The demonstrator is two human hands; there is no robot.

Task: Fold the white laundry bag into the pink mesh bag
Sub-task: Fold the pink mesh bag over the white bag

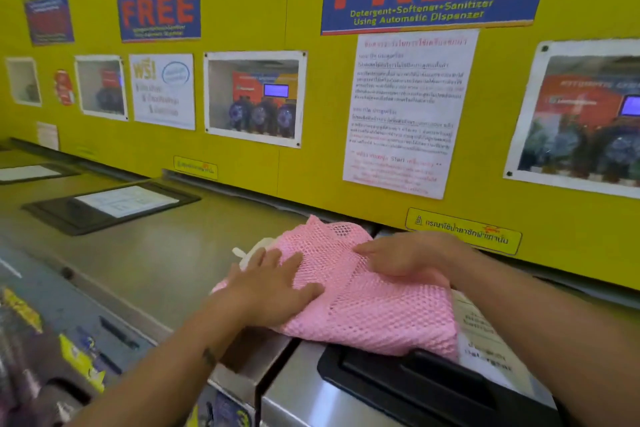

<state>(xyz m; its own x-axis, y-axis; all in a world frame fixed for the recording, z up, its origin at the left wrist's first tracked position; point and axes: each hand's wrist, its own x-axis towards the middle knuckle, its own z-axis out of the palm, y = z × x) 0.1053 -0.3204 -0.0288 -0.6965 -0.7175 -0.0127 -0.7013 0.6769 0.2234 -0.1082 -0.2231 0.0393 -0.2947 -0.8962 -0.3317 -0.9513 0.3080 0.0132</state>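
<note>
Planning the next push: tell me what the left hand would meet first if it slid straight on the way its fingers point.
The left hand points right, across the pink mesh bag; it would probably meet the right hand first, though depth is unclear.

Mesh bag (367, 302) lies on the machine top (194, 253), under both hands.

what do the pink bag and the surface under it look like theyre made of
The pink mesh bag: soft open-weave netting, probably synthetic, matte; the holes show across it and it creases under both hands. The machine top: brushed metal, probably stainless steel, with a dull sheen and faint reflections. The black recessed handle looks like moulded plastic.
</note>
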